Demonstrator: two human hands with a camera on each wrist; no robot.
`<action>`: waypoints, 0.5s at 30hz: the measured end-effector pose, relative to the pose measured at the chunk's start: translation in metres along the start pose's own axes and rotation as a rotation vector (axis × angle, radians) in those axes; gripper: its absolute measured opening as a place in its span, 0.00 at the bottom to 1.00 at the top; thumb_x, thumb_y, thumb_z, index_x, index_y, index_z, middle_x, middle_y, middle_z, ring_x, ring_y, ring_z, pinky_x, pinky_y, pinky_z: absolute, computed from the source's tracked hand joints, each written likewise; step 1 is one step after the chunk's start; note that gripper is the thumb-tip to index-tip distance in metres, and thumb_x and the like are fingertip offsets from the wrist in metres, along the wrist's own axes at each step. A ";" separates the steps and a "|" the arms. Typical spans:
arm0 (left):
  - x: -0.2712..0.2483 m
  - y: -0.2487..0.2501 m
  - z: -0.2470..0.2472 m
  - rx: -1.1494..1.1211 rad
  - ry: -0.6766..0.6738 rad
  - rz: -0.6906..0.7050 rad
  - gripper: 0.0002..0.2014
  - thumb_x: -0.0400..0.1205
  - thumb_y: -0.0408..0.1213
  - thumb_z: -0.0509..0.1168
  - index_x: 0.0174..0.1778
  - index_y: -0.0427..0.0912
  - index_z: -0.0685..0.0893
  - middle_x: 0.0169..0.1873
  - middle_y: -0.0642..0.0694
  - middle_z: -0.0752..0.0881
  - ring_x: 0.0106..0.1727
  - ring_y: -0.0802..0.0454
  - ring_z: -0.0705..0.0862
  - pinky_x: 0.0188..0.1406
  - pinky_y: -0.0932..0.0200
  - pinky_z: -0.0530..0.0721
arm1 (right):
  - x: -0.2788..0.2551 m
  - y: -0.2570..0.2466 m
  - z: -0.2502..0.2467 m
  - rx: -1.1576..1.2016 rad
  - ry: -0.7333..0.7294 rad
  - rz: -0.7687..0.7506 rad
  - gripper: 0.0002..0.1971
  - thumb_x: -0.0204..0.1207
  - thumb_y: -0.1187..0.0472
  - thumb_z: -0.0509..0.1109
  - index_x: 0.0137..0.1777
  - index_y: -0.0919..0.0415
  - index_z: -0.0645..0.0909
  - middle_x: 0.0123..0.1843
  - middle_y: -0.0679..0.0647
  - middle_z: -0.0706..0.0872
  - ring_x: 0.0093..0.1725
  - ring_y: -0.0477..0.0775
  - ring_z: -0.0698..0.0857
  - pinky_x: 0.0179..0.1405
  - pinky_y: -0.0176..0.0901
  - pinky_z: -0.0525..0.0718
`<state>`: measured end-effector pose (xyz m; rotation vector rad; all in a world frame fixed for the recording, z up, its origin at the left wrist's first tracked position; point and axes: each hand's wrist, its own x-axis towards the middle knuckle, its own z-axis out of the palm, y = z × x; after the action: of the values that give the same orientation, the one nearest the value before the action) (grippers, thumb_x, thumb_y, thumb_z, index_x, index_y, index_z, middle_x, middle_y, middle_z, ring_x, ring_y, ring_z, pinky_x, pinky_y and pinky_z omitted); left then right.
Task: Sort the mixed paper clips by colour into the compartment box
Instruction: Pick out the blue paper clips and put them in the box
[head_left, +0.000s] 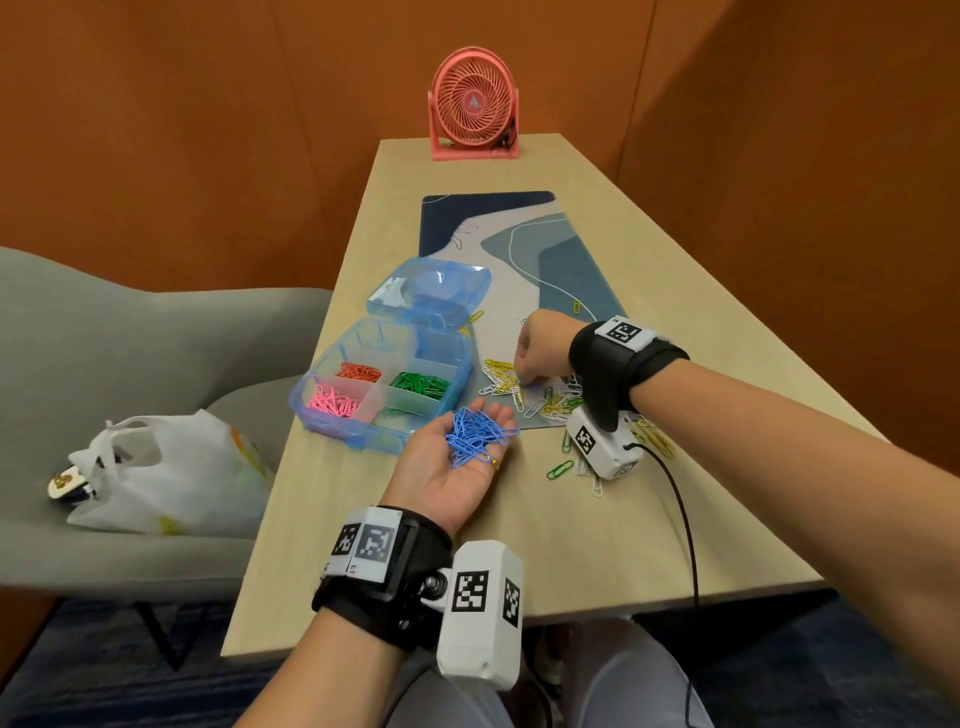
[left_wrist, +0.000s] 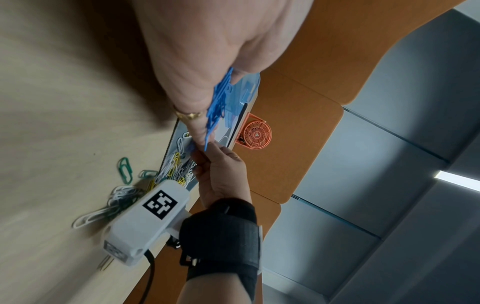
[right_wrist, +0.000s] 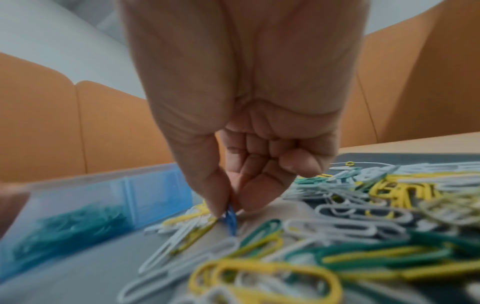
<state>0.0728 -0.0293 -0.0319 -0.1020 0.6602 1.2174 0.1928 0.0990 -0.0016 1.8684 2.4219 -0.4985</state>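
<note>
R grip (right_wrist: 228, 203) pinches blue clip (right_wrist: 231, 220), mat (head_left: 566, 260) near edge.

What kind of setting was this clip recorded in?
Probably an office booth or small meeting nook: orange padded wall panels enclose a narrow light-wood table, with a grey upholstered chair beside it. A desk mat and a small pink desk fan suggest a workspace.
</note>
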 end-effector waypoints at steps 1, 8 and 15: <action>0.000 0.000 0.000 -0.001 0.000 0.000 0.15 0.88 0.34 0.50 0.49 0.27 0.79 0.66 0.33 0.78 0.68 0.37 0.76 0.58 0.43 0.75 | 0.001 -0.002 0.001 -0.027 -0.004 -0.004 0.10 0.66 0.65 0.76 0.47 0.67 0.90 0.46 0.60 0.91 0.44 0.56 0.89 0.52 0.48 0.88; 0.002 -0.001 0.000 -0.020 -0.006 0.002 0.15 0.88 0.33 0.49 0.50 0.26 0.78 0.65 0.33 0.78 0.70 0.37 0.75 0.59 0.42 0.74 | 0.001 -0.005 0.003 -0.067 -0.039 0.008 0.09 0.69 0.65 0.74 0.49 0.66 0.89 0.48 0.60 0.91 0.41 0.55 0.85 0.47 0.46 0.86; 0.002 -0.001 0.000 -0.026 0.002 0.000 0.15 0.88 0.33 0.49 0.49 0.26 0.78 0.58 0.31 0.81 0.71 0.37 0.75 0.59 0.42 0.74 | -0.001 -0.003 0.004 0.015 -0.060 -0.003 0.07 0.73 0.66 0.72 0.47 0.68 0.88 0.40 0.58 0.90 0.39 0.52 0.84 0.42 0.42 0.85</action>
<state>0.0737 -0.0278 -0.0330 -0.1248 0.6469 1.2261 0.1900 0.0964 -0.0047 1.8275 2.3901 -0.5665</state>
